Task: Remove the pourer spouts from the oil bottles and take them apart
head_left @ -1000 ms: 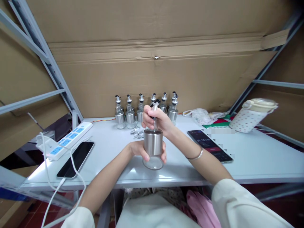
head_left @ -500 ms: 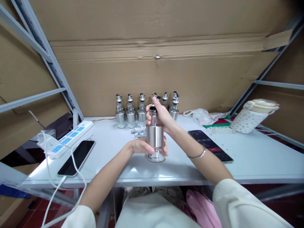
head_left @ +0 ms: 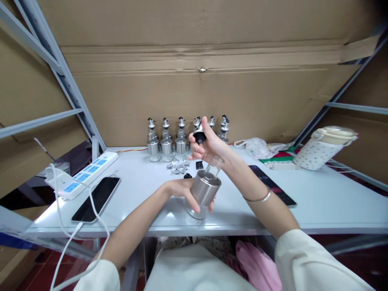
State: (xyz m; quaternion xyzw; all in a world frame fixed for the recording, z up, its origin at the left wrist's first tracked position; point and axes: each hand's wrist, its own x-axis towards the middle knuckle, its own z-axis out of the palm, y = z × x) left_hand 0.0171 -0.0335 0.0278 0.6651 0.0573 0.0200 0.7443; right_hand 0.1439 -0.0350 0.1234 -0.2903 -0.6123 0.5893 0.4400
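Observation:
My left hand (head_left: 184, 193) is wrapped round a glass oil bottle (head_left: 206, 188) with a steel sleeve. The bottle leans to the right near the table's front edge, its open neck bare. Above it, my right hand (head_left: 209, 141) grips a pourer spout (head_left: 199, 136) with a black stopper pointing down, apart from the neck. Just behind the left hand lies a small black part (head_left: 187, 176). Several clear-grey pieces (head_left: 177, 166) and some black pieces (head_left: 199, 165) rest farther back.
A row of oil bottles with spouts (head_left: 166, 147) stands along the cardboard wall (head_left: 127, 101). On the left lie a power strip (head_left: 91, 171), a phone (head_left: 97, 199) and a white cable. To the right are another phone (head_left: 280, 194), a plastic bag (head_left: 257, 148) and a dotted tumbler (head_left: 323, 151).
The spout has come out of the bottle's neck and is now in my right hand above it. The bottle has tipped from upright to the right in my left hand.

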